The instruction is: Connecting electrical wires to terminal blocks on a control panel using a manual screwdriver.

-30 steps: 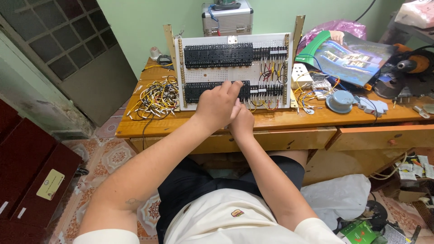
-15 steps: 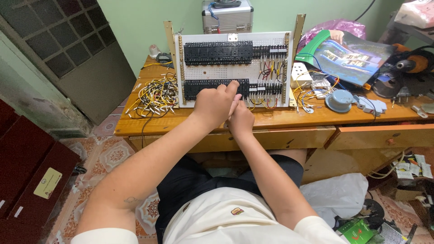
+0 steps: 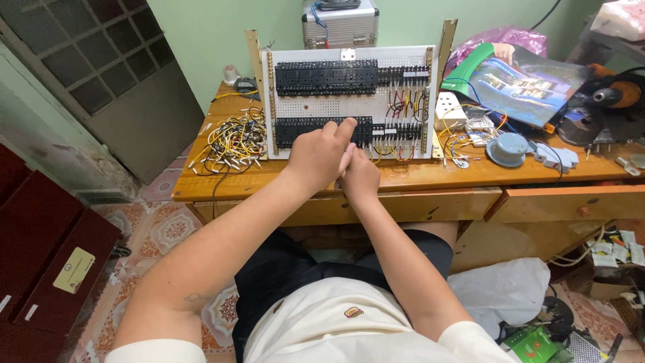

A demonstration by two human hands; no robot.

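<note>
**Both hands at the lower row of a wiring panel**

Green wall and a grey-framed window [image 3: 101,60] back a long wooden desk [image 3: 416,178], with patterned floor tiles [image 3: 168,228] below it. Propped upright on the desk stands a white perforated panel [image 3: 349,101] between two brass-coloured rails, carrying two rows of black terminal blocks [image 3: 326,77], with short coloured wires at its right end. Behind it sits a silver case [image 3: 339,23]. To the right lie a glossy magazine [image 3: 524,84], a power drill [image 3: 615,97] and a round grey-blue cap [image 3: 508,148]; to the left, a loose heap of yellow and black wires [image 3: 232,141].

The left hand [image 3: 319,158] is raised against the panel's lower row of blocks, fingers curled, fingertips touching the black blocks; whether it pinches anything cannot be told. The right hand [image 3: 359,178] sits just below and against it, at the panel's bottom edge, closed loosely, its fingers hidden behind the left, so its hold cannot be told either.
</note>
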